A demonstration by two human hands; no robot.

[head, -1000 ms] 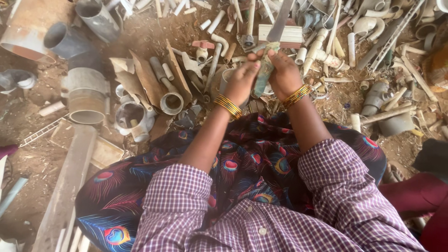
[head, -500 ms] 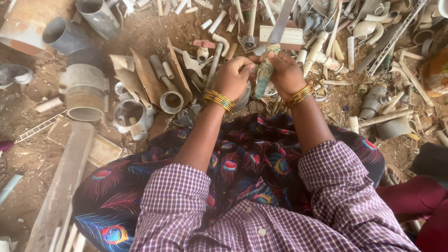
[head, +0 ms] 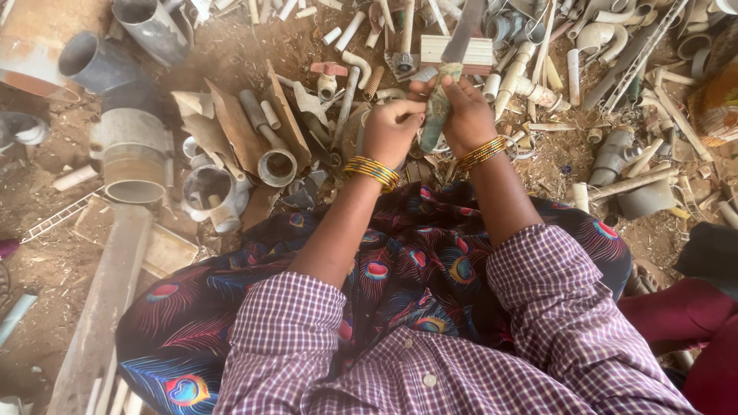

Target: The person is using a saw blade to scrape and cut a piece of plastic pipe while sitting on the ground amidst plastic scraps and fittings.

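Dusty brown earth (head: 46, 230), littered with plastic plumbing scrap, spreads out before the seated person. Far left lies a rusty orange drum (head: 31, 46), beside it two grey wide-bore pipe bends (head: 92, 61), smooth and round-mouthed, then a stubby grey pipe coupling (head: 132, 157) with a ribbed collar. A long weathered wooden plank (head: 100, 307) runs down below it. Nearer the middle, a dirty white pipe socket (head: 209, 190) stands mouth up; something pale sits inside it, too unclear to name. Next to it a cream pipe elbow (head: 275, 163) shows an open, hollow end, leaning against flat brown board offcuts (head: 238, 127).

At centre, the left hand (head: 390, 132) has its fingers curled narrow, pinching at the top of a small greenish, mottled pipe fitting (head: 435, 115). The right hand (head: 470, 115) wraps the same fitting from the other side, fingers closed around it, held above the lap. Each wrist carries a stack of thin gold bangles (head: 372, 170).

Rightward, many slim white pipe offcuts (head: 573, 77) lie criss-crossed, with a grey tee fitting (head: 611, 157) among them.
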